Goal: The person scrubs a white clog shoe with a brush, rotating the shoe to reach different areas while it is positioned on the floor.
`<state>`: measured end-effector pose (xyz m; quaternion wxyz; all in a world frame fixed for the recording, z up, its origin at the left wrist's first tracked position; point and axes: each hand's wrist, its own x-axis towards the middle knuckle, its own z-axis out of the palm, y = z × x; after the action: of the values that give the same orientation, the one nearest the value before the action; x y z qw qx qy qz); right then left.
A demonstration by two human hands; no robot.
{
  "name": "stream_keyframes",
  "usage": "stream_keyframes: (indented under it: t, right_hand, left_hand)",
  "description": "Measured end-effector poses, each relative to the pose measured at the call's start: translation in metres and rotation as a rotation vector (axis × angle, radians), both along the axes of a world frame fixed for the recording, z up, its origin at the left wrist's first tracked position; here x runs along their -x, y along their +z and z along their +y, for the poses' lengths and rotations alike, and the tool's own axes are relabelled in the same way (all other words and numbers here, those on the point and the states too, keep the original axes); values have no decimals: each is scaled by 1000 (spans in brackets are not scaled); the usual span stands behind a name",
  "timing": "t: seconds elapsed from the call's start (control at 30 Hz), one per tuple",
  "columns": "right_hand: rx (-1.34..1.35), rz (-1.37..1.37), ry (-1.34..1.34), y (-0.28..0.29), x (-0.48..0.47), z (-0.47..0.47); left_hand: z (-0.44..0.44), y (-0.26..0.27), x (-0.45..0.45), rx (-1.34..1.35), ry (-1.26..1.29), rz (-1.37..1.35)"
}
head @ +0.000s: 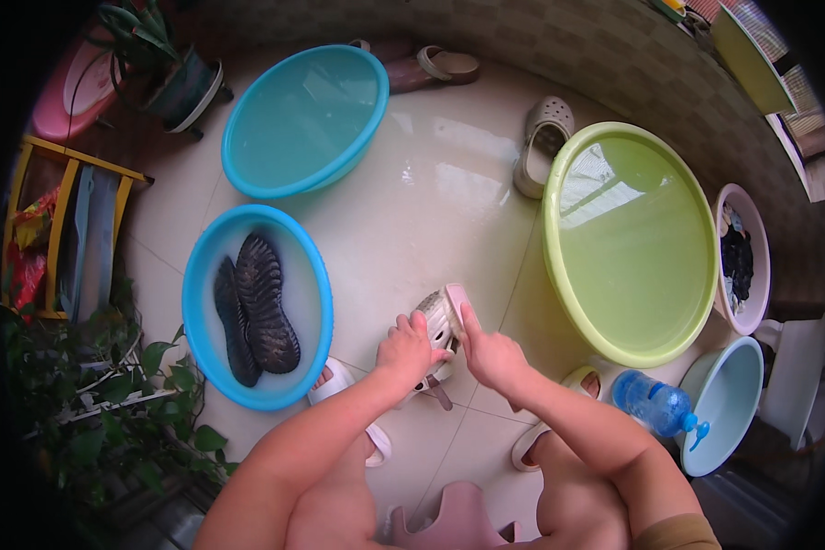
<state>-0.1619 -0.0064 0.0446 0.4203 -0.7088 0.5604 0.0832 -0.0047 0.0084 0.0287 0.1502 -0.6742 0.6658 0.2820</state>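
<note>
Between my knees a pale clog-type shoe with openings in its upper is held over the tiled floor. My left hand grips it from the left, and a strap hangs at its lower end. In my right hand is a pink-backed scrub brush. Its bristles press against the right side of the shoe. To the left, a blue basin holds cloudy liquid and a pair of dark shoes with ridged soles facing up. Fingers cover part of the shoe and of the brush.
A large green basin of water stands at right, a beige clog behind it. Farther back are a turquoise basin and more clogs. A blue pump bottle adjoins a pale blue basin. Plants crowd the left.
</note>
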Motion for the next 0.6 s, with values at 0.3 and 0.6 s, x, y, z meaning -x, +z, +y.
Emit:
stream_keyframes:
  t: [0.3, 0.6]
  right_hand:
    - [-284, -514, -446, -55, 23, -12]
    - [-496, -696, -663, -63, 21, -22]
  left_hand:
    - [-12, 11, -5, -106, 169, 45]
    - [-37, 4, 13, 126, 34, 67]
